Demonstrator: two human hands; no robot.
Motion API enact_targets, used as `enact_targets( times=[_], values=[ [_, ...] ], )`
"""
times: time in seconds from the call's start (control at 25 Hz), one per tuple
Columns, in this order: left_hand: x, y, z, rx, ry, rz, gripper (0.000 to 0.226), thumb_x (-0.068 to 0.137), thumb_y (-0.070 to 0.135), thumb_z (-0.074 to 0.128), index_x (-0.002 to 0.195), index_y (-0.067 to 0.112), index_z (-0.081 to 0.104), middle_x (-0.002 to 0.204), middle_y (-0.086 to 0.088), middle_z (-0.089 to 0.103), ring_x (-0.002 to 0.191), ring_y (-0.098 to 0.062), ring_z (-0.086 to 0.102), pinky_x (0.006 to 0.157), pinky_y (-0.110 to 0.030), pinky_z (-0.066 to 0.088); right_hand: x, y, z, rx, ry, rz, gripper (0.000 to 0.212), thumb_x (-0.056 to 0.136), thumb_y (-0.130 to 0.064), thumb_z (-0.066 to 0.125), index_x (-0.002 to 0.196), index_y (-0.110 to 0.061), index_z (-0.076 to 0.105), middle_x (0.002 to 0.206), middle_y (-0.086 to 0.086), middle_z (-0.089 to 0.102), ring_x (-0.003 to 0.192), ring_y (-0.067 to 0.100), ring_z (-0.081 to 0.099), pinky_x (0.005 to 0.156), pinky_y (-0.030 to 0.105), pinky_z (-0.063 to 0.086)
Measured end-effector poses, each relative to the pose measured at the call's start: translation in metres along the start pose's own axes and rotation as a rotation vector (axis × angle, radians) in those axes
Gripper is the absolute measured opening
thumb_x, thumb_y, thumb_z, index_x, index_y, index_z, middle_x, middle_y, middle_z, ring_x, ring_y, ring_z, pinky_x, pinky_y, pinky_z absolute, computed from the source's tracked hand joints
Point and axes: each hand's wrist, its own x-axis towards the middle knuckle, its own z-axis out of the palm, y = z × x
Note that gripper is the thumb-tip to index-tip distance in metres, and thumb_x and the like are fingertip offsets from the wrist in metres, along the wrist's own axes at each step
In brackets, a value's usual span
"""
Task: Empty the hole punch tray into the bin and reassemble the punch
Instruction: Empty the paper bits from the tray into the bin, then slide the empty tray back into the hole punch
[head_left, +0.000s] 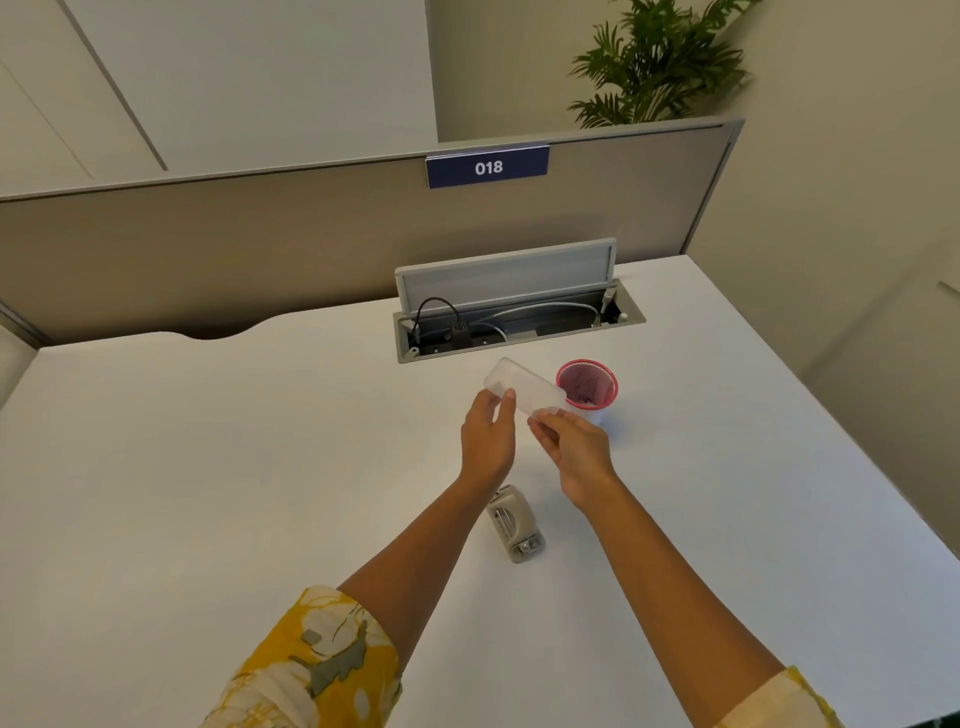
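Observation:
Both hands hold a clear plastic punch tray (523, 385) in the air above the white desk (208, 467). My left hand (487, 436) pinches its near left end, and my right hand (571, 447) grips its right end. The tray's right end sits at the rim of a small pink mesh bin (589, 387), tilted toward it. Pink bits lie inside the bin. The grey hole punch body (515, 522) lies on the desk below and between my forearms, apart from the tray.
An open cable hatch (511, 312) with wires is set into the desk just behind the bin. A beige partition with a "018" sign (487, 167) closes the back. The desk's right edge runs diagonally at the right.

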Motion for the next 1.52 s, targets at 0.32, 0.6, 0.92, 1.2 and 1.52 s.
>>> enact_targets(
  times=[0.32,0.6,0.92,1.2,1.52],
  values=[
    [-0.01,-0.018,-0.048,-0.221,0.22,-0.174,0.036,0.096,0.019,0.062,0.13,0.014,0.056,0.127,-0.006,0.06,0.113,-0.026,0.06,0.094,-0.037,0.056,-0.023,0.065,0.02,-0.33,-0.1,0.053,0.023,0.086,-0.016,0.071,0.107,-0.007,0.07,0.103,0.01,0.075,0.091,0.021,0.073,0.093,0.035,0.057],
    [-0.02,-0.032,-0.081,-0.443,0.267,-0.293,0.025,0.096,0.006,0.056,0.12,0.014,0.055,0.099,-0.002,0.063,0.08,-0.019,0.068,0.087,-0.042,0.059,-0.032,0.068,-0.002,-0.822,-0.015,-0.165,0.026,0.082,-0.028,0.073,0.102,-0.015,0.064,0.091,-0.003,0.068,0.083,0.015,0.066,0.067,0.02,0.047],
    [-0.028,-0.053,-0.111,-0.483,0.215,-0.438,0.02,0.089,0.003,0.056,0.104,0.012,0.065,0.103,-0.012,0.065,0.088,-0.029,0.067,0.067,-0.036,0.06,-0.02,0.084,-0.027,-1.147,0.043,-0.162,0.031,0.084,-0.03,0.066,0.11,-0.013,0.063,0.109,0.007,0.07,0.088,0.022,0.061,0.071,0.026,0.043],
    [-0.041,-0.063,-0.122,-0.473,0.115,-0.467,0.027,0.091,0.002,0.057,0.117,0.007,0.064,0.113,-0.016,0.068,0.093,-0.033,0.069,0.063,-0.036,0.06,-0.012,0.08,-0.027,-1.126,0.001,-0.084,0.022,0.086,-0.023,0.063,0.101,-0.012,0.076,0.106,0.009,0.074,0.098,0.028,0.065,0.085,0.035,0.053],
    [-0.05,-0.075,-0.122,-0.481,0.04,-0.555,0.024,0.101,0.022,0.05,0.115,0.006,0.061,0.112,-0.016,0.069,0.09,-0.034,0.068,0.079,-0.048,0.059,-0.022,0.059,0.009,-0.75,-0.135,-0.129,0.009,0.082,-0.024,0.07,0.089,-0.021,0.075,0.097,0.004,0.075,0.094,0.024,0.07,0.089,0.044,0.058]
  ],
)
